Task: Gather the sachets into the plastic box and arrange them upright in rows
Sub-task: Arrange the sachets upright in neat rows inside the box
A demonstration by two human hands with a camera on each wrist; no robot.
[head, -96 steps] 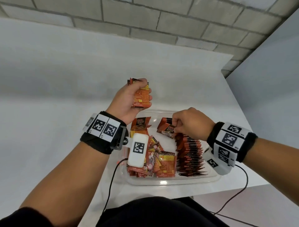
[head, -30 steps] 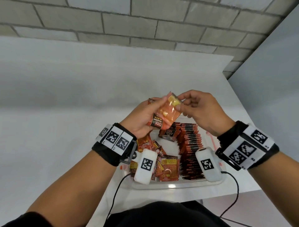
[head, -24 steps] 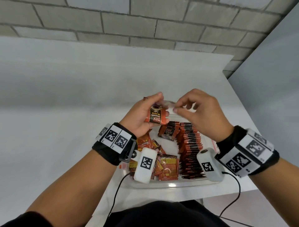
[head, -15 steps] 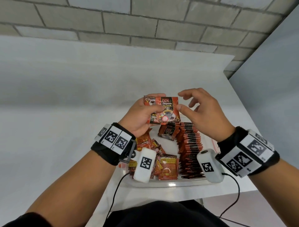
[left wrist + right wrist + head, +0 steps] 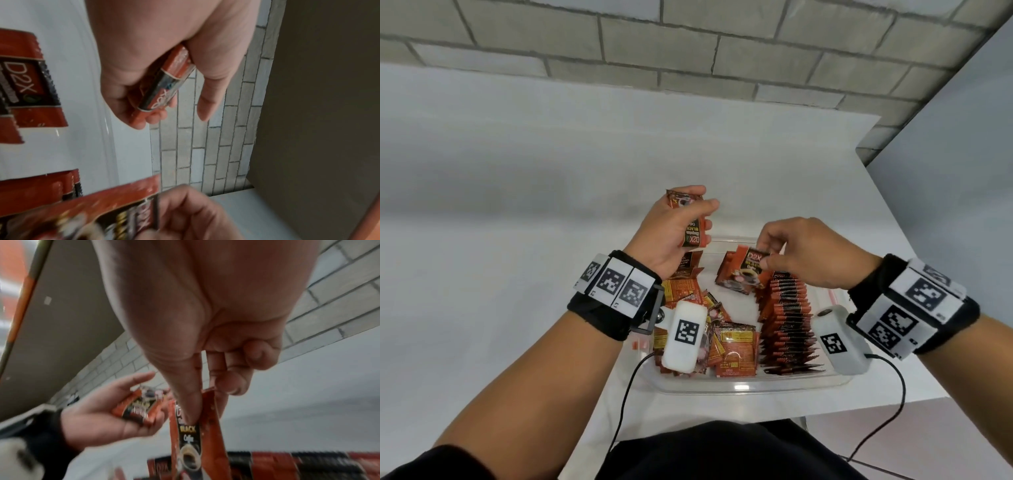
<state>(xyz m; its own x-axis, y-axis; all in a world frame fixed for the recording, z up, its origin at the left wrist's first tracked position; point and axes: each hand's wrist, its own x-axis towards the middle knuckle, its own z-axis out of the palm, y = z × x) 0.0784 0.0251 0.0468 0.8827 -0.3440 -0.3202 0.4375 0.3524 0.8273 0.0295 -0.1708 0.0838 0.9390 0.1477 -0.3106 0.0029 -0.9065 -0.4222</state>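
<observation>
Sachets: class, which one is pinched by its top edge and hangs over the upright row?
The sachet in the right hand, pinched at its top; the left hand grips a small stack in its palm.

Orange-black sachets (image 5: 787, 322) upright in row, right side of plastic box (image 5: 750, 385); others loose left.

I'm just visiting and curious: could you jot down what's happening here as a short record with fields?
Left hand: holds a small stack of sachets above the box
Right hand: pinches a single sachet by its top edge
Plastic box: clear, on the white table
Upright row: sachets on edge along the box's right side
Loose sachets: lying jumbled in the box's left part
</observation>
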